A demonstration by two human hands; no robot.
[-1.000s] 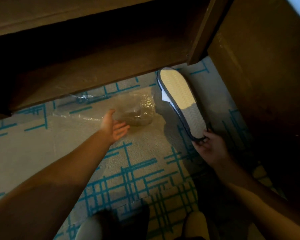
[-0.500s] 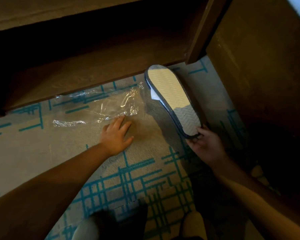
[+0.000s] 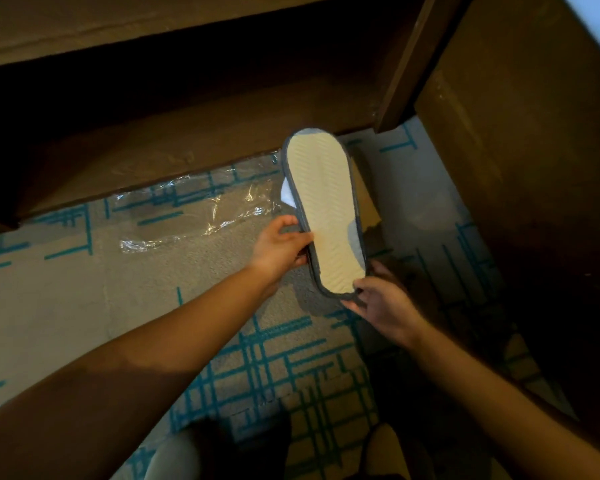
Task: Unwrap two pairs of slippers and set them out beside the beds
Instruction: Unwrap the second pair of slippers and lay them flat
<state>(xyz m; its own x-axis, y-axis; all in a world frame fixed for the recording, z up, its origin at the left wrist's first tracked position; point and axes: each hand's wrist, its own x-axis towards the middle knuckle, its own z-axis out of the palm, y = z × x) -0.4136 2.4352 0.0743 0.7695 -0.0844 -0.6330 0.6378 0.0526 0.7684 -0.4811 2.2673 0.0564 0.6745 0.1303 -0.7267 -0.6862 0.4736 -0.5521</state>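
Observation:
A pair of slippers (image 3: pixel 323 209) stacked together is held above the carpet, its cream ribbed sole with dark grey edging turned up toward me. A bit of white shows at its left side. My right hand (image 3: pixel 381 306) grips the heel end from below. My left hand (image 3: pixel 281 247) pinches the left edge near the middle. The empty clear plastic wrapper (image 3: pixel 194 216) lies flat on the carpet to the left of the slippers, apart from both hands.
A dark wooden bed frame (image 3: pixel 174 147) runs across the top, with a wooden post (image 3: pixel 406 64) at its right end. Another brown wooden panel (image 3: pixel 520 168) fills the right side. Beige carpet with teal line pattern (image 3: pixel 274 368) covers the floor. My knees show at the bottom edge.
My left hand left the wrapper on the carpet and moved right to grasp the slippers' side. The slippers rose slightly and turned more upright in the right hand.

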